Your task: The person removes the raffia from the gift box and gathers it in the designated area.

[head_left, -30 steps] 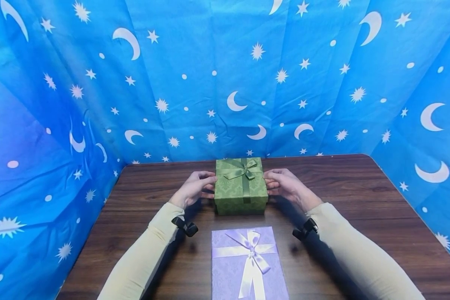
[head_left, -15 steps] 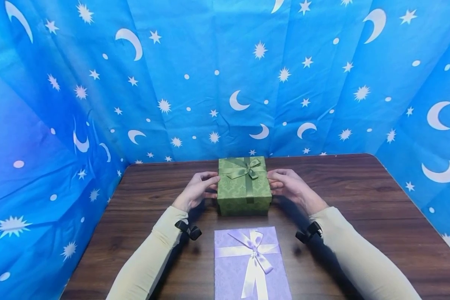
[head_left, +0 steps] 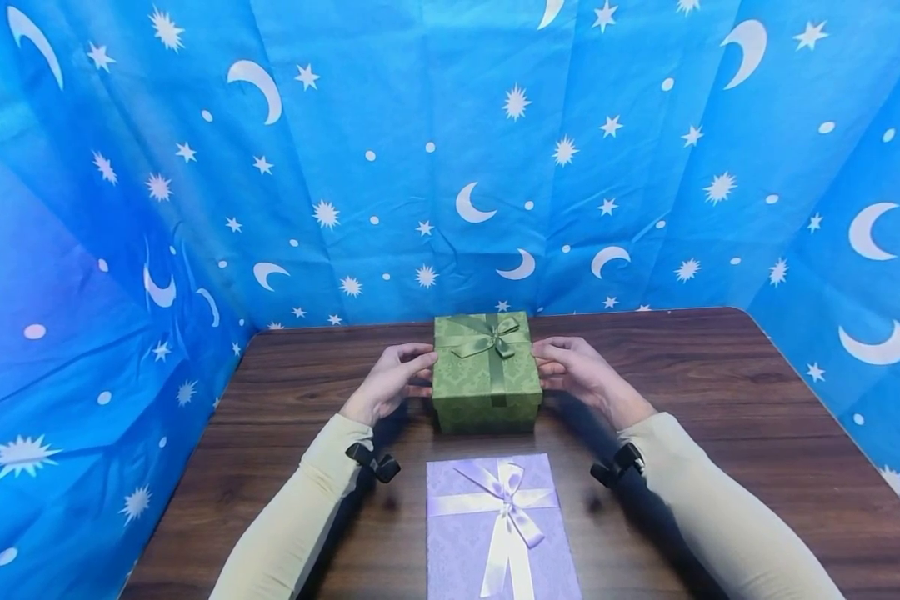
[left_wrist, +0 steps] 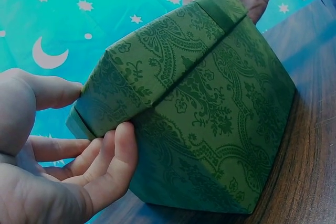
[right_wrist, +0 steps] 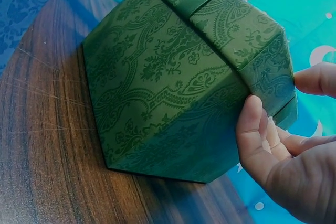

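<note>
A green gift box [head_left: 487, 367] with a green ribbon and bow on its lid [head_left: 465, 377] stands on the wooden table, near the back edge. My left hand [head_left: 393, 379] grips its left side. In the left wrist view, the thumb [left_wrist: 58, 92] lies against the lid's side and the curled fingers [left_wrist: 123, 148] meet the lower rim. On the opposite side my right hand [head_left: 581, 375] holds the lid in the same way, with its thumb [right_wrist: 317, 80] on the side and fingertips at the rim. A lilac gift box [head_left: 461, 550] with a pale ribbon lies in front, partly outside the head view.
Dark wood-grain table [head_left: 285, 375] runs out to both sides of the boxes. Blue cloth [head_left: 390, 100] printed with moons and stars hangs behind the table and along its left and right sides. Each sleeved wrist wears a small black device, such as the left one's black mount [head_left: 373, 462].
The head view has shifted slightly. Both hands keep the same hold on the green gift box, and the lilac box lies where it was.
</note>
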{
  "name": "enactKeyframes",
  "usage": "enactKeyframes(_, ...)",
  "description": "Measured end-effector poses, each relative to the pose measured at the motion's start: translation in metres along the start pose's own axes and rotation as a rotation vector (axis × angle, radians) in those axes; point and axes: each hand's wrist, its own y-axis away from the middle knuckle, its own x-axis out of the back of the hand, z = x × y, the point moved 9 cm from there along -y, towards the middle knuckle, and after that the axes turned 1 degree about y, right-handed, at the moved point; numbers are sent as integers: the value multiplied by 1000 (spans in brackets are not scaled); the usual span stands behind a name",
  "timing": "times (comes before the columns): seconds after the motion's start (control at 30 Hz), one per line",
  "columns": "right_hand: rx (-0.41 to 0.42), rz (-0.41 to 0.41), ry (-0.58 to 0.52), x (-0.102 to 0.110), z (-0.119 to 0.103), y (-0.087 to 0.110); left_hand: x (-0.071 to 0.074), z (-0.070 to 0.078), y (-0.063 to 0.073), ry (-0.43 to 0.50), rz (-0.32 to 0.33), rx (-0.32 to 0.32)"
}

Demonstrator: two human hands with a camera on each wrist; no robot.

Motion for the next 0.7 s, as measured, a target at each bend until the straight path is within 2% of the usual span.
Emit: enactKeyframes(0.7, 45, 3, 42, -7, -14, 5, -1, 13, 4, 4, -18, -10)
